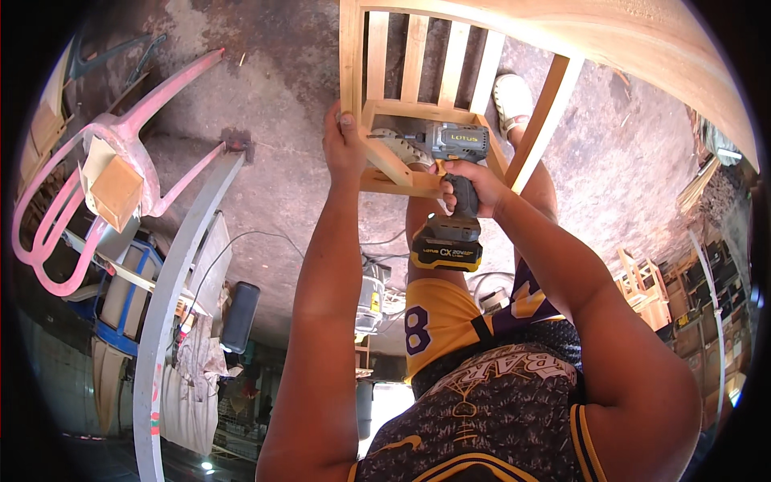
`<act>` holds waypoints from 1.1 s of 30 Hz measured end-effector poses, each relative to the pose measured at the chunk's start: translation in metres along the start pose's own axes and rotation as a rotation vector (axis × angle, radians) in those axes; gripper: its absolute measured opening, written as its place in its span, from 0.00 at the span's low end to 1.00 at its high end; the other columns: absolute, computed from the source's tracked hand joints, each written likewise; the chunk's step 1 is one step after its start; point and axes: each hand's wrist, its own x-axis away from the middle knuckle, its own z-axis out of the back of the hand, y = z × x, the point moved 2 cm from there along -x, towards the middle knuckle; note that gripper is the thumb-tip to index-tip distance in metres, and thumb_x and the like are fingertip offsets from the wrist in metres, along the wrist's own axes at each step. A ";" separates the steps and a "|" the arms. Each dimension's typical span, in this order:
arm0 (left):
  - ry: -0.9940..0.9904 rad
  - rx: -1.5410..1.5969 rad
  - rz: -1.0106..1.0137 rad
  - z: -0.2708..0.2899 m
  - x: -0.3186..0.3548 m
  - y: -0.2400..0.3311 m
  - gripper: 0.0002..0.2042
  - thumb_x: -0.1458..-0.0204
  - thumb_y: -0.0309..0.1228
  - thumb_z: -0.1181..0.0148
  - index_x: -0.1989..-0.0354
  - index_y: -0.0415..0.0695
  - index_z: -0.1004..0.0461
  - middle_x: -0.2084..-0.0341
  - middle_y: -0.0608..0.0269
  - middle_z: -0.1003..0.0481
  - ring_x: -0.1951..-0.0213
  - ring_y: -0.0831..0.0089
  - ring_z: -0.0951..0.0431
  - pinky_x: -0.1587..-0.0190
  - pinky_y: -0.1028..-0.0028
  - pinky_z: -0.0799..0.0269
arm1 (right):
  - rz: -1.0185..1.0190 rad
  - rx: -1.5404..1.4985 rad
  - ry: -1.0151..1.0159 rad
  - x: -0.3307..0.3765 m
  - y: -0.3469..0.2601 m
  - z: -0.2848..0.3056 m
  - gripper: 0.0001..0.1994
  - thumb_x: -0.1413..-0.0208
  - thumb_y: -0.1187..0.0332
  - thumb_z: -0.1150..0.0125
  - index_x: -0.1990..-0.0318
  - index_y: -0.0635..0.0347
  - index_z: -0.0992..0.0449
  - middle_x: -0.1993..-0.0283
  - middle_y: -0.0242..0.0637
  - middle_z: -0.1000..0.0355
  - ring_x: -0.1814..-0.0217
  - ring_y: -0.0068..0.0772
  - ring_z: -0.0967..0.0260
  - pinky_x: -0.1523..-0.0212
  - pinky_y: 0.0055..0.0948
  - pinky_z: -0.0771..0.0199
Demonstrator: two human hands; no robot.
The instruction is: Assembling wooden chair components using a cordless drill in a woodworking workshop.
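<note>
In front of me stands a pale wooden frame [434,107] with several slats, like part of a chair or bench. My left hand [344,149] is closed around its left post, thumb on the near face. My right hand [475,186] grips the handle of a grey and black cordless drill [459,143], its yellow and black battery at the bottom. The drill lies level, its bit pointing left toward the post beside my left hand. Whether the bit touches the wood, I cannot tell.
A broad curved wooden panel [642,40] spans the upper right. On the left are a pink chair frame [144,104] holding a small cardboard box [117,193], and a long grey beam [165,345]. A thin cable [265,234] crosses the stained floor. My feet flank the frame's lower part.
</note>
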 end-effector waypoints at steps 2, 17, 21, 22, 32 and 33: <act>0.007 -0.018 -0.019 0.000 0.000 0.001 0.26 0.36 0.49 0.56 0.41 0.39 0.36 0.59 0.51 0.24 0.58 0.66 0.23 0.54 0.69 0.28 | -0.010 0.010 0.017 0.000 -0.001 0.000 0.16 0.44 0.58 0.41 0.53 0.57 0.28 0.75 0.29 0.32 0.78 0.25 0.34 0.72 0.29 0.29; -0.011 -0.025 -0.029 -0.002 0.002 0.004 0.25 0.36 0.49 0.56 0.43 0.39 0.35 0.57 0.51 0.24 0.56 0.65 0.24 0.53 0.68 0.29 | -0.002 0.162 0.026 0.002 -0.014 0.000 0.14 0.43 0.59 0.42 0.55 0.57 0.28 0.77 0.30 0.34 0.79 0.26 0.35 0.74 0.25 0.33; -0.022 -0.086 0.010 0.001 0.001 0.005 0.25 0.36 0.50 0.57 0.43 0.41 0.34 0.58 0.50 0.24 0.56 0.62 0.23 0.53 0.67 0.29 | 0.019 0.237 0.033 -0.003 -0.021 0.004 0.13 0.43 0.60 0.42 0.56 0.58 0.28 0.77 0.30 0.34 0.79 0.26 0.35 0.74 0.25 0.33; -0.023 -0.086 0.010 0.000 0.001 0.005 0.25 0.36 0.50 0.57 0.43 0.41 0.34 0.58 0.50 0.24 0.56 0.62 0.23 0.53 0.67 0.29 | 0.012 0.219 0.025 -0.005 -0.022 0.008 0.14 0.44 0.61 0.40 0.55 0.58 0.27 0.77 0.31 0.34 0.79 0.27 0.34 0.75 0.28 0.32; -0.022 -0.131 0.004 0.001 -0.001 -0.002 0.27 0.37 0.54 0.60 0.43 0.43 0.34 0.58 0.48 0.24 0.56 0.55 0.23 0.52 0.63 0.29 | 0.033 0.313 0.005 -0.005 -0.026 0.004 0.11 0.44 0.62 0.41 0.58 0.59 0.28 0.77 0.31 0.34 0.80 0.28 0.34 0.75 0.27 0.32; -0.022 -0.138 -0.005 0.001 -0.001 -0.002 0.27 0.37 0.53 0.60 0.43 0.43 0.34 0.57 0.48 0.24 0.56 0.55 0.23 0.52 0.63 0.29 | 0.036 0.296 0.000 -0.006 -0.025 0.005 0.12 0.44 0.62 0.41 0.58 0.59 0.28 0.77 0.31 0.34 0.80 0.28 0.34 0.74 0.26 0.32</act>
